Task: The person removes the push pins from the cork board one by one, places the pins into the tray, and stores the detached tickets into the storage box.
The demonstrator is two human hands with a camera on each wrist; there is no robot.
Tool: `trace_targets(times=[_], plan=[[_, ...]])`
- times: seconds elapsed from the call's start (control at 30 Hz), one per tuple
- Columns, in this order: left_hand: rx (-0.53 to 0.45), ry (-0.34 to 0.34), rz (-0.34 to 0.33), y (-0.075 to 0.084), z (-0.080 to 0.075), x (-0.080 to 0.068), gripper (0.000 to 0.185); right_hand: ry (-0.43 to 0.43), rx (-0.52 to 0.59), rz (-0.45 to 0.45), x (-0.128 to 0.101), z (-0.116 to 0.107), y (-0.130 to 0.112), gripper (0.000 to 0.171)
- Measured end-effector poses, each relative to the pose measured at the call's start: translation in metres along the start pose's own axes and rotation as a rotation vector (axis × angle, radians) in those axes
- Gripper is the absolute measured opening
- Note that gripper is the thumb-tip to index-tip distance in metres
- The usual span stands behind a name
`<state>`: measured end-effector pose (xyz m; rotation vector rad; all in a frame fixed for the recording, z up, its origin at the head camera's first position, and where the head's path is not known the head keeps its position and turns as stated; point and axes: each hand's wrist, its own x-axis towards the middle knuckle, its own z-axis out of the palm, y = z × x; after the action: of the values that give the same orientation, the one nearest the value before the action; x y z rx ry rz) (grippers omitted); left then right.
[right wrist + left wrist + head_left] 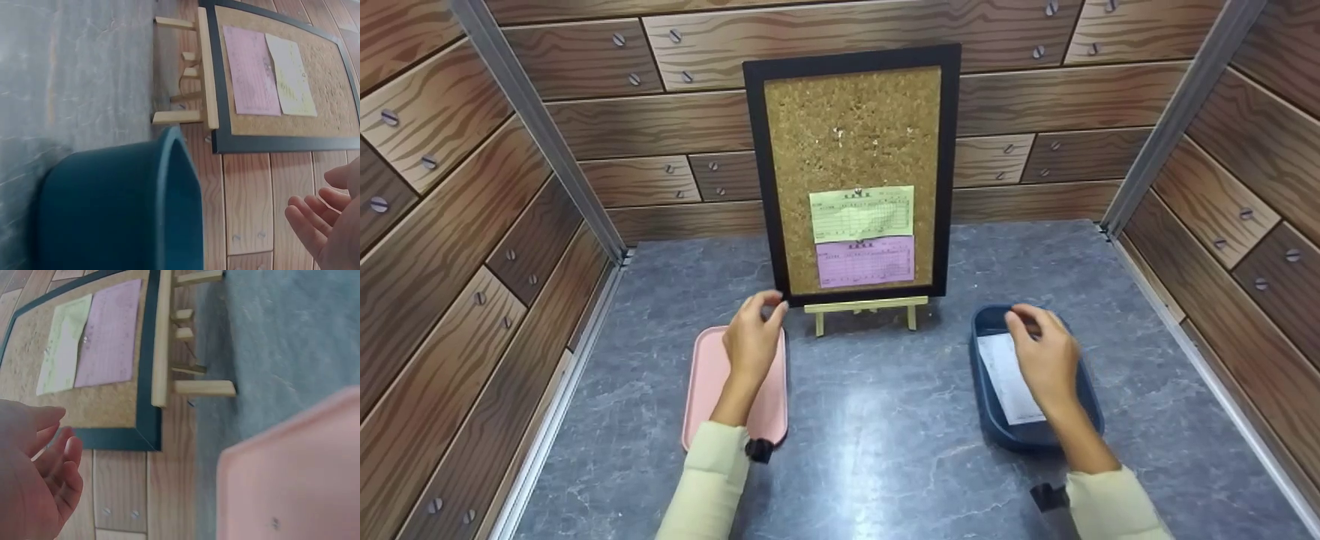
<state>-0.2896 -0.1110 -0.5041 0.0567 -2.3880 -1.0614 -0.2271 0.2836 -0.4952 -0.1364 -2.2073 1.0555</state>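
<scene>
My left hand (754,334) hovers over the far end of a pink tray (769,420), fingers loosely bent and nothing between them. Above a dark blue bin (986,412) is my right hand (1044,360), its thumb and fingers apart and holding nothing. A white paper slip (1009,382) lies inside that bin, partly hidden by the hand. Between the hands, farther back, a black-framed cork board (851,127) stands on a small wooden easel (866,306). A yellow-green slip (862,214) is pinned low on it, just above a purple slip (866,262).
Wood-patterned walls (870,34) enclose the grey marbled table (877,420) at the back and both sides, with metal strips along the corners. In the left wrist view, a tiny dark item (275,523) lies in the pink tray.
</scene>
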Motion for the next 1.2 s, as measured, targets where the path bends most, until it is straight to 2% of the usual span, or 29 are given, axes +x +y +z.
trace_targets(times=[0.37,0.63,1.1,1.2], plan=[[-0.024,0.06,0.137,0.032,0.017,0.026,0.016,-0.041,0.069,-0.09,0.022,0.022,-0.022,0.022],[-0.037,0.077,0.191,0.053,0.028,0.043,0.017,-0.068,0.171,-0.174,0.042,0.039,-0.04,0.023],[0.01,0.087,0.242,0.086,0.044,0.065,0.021,-0.085,0.282,-0.241,0.076,0.069,-0.061,0.025],[0.02,0.097,0.254,0.092,0.047,0.07,0.021,-0.095,0.275,-0.252,0.081,0.076,-0.066,0.025]])
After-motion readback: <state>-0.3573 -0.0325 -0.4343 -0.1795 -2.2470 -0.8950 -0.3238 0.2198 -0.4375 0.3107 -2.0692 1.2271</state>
